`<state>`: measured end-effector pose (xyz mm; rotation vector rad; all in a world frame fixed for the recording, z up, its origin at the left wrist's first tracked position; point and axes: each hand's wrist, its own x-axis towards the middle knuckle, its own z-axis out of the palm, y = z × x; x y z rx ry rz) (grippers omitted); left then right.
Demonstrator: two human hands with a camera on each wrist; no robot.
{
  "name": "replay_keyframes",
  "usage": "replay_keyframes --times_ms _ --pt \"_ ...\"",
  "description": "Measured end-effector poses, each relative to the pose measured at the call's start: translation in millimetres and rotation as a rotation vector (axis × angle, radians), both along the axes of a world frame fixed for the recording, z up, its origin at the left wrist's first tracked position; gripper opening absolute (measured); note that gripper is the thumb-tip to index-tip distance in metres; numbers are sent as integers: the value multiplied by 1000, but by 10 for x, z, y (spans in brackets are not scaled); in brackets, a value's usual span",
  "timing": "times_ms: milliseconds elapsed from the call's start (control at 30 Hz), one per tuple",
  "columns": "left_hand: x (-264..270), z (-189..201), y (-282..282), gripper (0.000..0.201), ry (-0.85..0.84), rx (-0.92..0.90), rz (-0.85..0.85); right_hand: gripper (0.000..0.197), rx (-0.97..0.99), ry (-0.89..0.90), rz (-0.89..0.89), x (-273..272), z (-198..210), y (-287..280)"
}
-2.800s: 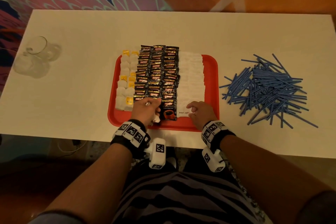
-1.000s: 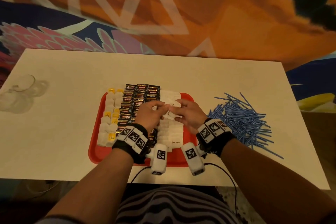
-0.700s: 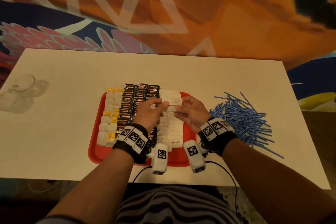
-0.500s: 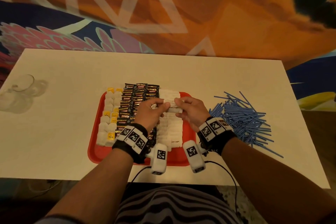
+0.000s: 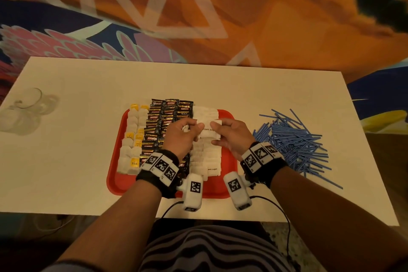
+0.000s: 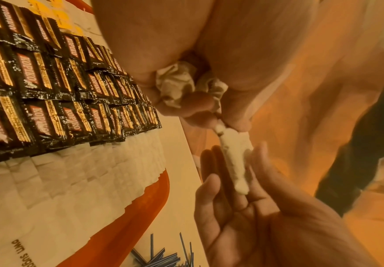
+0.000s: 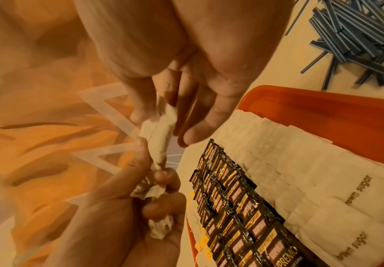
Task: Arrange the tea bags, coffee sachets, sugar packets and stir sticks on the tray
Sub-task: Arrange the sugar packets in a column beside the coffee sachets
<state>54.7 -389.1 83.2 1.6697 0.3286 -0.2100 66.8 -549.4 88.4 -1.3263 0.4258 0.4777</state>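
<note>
A red tray (image 5: 228, 185) holds a column of tea bags (image 5: 132, 139) on the left, black coffee sachets (image 5: 164, 115) in the middle and white sugar packets (image 5: 205, 161) on the right. Above the far part of the sugar column, both hands pinch one brown sugar packet (image 5: 208, 132) by its ends. My left hand (image 5: 194, 128) takes the left end and also keeps crumpled white paper (image 6: 175, 84) in its palm. My right hand (image 5: 217, 133) has the right end. The same packet (image 7: 161, 137) shows edge-on in the right wrist view. Blue stir sticks (image 5: 293, 141) lie heaped right of the tray.
An upturned clear glass (image 5: 26, 106) lies at the table's left edge. A black cable (image 5: 276, 205) runs from my wrists over the near table edge. A patterned orange and blue floor lies beyond the far edge.
My hands moved from the tray's near end to its far half. Over the last second they turned the sugar packet level and drew it taut between them.
</note>
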Motion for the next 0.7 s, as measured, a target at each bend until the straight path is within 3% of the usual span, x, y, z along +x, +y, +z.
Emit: replay_keyframes --times_ms 200,267,400,600,700 --pt "-83 -40 10 13 23 24 -54 40 40 93 -37 -41 -72 2" --pt "-97 -58 17 14 33 19 -32 46 26 97 24 -79 -62 4" --pt "-122 -94 55 10 75 29 20 17 -136 48 203 -182 -98 -25" --pt "-275 -284 109 13 132 126 -17 11 -233 86 189 -352 -303 -65" --pt "-376 -394 190 16 224 114 20 14 -384 99 289 -431 -493 -128"
